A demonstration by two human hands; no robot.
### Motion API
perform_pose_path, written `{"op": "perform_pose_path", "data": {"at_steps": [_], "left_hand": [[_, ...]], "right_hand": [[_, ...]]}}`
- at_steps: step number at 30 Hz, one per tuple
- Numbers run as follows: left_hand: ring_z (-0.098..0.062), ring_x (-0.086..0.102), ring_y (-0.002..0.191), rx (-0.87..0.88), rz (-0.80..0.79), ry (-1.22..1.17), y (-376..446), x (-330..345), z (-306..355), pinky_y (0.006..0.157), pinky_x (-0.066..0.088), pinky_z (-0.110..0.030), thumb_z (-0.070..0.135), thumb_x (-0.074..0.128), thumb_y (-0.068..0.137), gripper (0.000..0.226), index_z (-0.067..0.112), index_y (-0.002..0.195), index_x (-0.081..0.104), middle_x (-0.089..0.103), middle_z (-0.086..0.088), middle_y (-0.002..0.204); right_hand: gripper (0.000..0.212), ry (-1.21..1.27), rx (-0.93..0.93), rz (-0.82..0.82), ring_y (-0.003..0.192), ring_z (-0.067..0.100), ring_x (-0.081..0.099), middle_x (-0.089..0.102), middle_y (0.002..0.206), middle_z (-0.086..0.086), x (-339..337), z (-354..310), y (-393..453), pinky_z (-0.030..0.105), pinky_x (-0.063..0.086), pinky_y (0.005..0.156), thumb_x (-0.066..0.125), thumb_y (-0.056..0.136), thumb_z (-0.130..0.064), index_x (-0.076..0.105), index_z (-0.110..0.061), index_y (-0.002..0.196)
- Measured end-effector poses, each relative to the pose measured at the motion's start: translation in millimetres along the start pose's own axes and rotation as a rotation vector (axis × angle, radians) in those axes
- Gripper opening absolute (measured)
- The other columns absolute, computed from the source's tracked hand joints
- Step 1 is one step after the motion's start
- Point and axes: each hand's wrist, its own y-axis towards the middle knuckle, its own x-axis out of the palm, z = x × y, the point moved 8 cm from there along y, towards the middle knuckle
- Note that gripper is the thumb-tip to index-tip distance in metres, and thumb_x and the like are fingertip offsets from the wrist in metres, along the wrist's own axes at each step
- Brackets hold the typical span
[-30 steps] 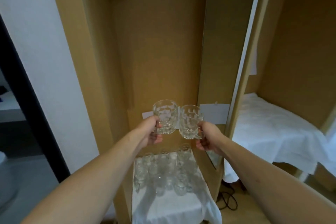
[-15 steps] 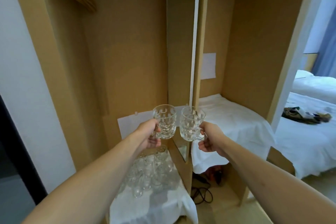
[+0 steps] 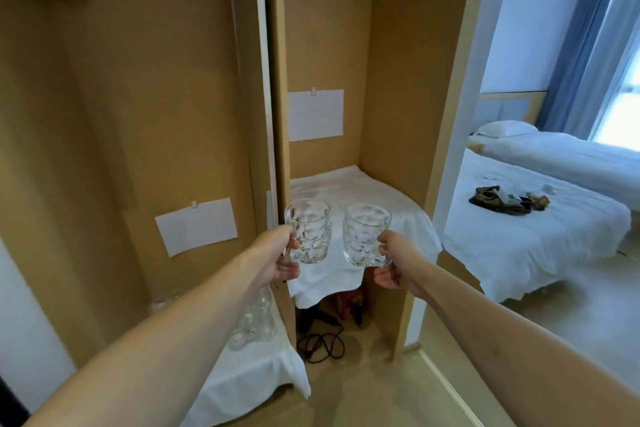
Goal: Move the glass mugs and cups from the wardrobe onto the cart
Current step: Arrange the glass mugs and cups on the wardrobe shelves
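Gripping one dimpled mug by its handle in each hand, left hand on left mug, right hand on right mug; both upright, clear of the wardrobe; carrying step, I judge; next, find the unseen cart and set them down.

Two held mugs, two beds

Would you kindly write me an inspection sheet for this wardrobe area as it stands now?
Surface: white cloth on the left shelf; cart not in view.
Job's things: two mugs held upright, left mug, right mug; more glasses on the cloth.
Clutter: dark items on the bed.
Hands: left hand and right hand each grip a mug handle.
Cables: black cable on the floor.
Surroundings: paper sheets on the wardrobe wall.
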Motion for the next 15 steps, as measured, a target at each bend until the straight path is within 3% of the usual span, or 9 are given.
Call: {"op": "perform_pose_path", "data": {"at_steps": [3, 10, 15], "left_hand": [[-0.034, 0.067, 0.080, -0.003, -0.003, 0.009, -0.2, 27.1, 0.4, 0.055, 0.060, -0.035, 0.040, 0.055, 0.095, 0.034, 0.008, 0.084, 0.063, 0.065, -0.028, 0.106], [-0.032, 0.067, 0.082, -0.015, 0.006, 0.047, 27.4, 71.8, 15.4, 0.062, 0.060, -0.035, 0.041, 0.052, 0.097, 0.035, 0.009, 0.088, 0.061, 0.064, -0.024, 0.100], [-0.032, 0.064, 0.080, -0.018, -0.018, 0.009, 68.9, 94.5, 41.7, 0.066, 0.061, -0.037, 0.038, 0.051, 0.098, 0.031, 0.010, 0.086, 0.059, 0.060, -0.024, 0.102]], "right_hand": [[0.018, -0.044, 0.009, 0.037, 0.052, 0.023, 0.050, 0.053, 0.082, 0.016, -28.2, 3.8, 3.9, 0.027, 0.048, 0.049, 0.047, 0.090, -0.028, 0.054, -0.013, 0.097], [0.019, 0.035, 0.067, 0.019, 0.047, 0.020, 0.039, 0.048, 0.080, 0.015, -59.9, 11.3, 40.9, 0.023, 0.037, 0.046, 0.048, 0.092, -0.028, 0.051, -0.011, 0.099], [0.028, 0.014, 0.098, 0.043, 0.048, 0.021, 0.045, 0.049, 0.075, 0.013, -71.1, 1.0, 90.3, 0.024, 0.044, 0.046, 0.049, 0.093, -0.037, 0.053, -0.010, 0.099]]}}
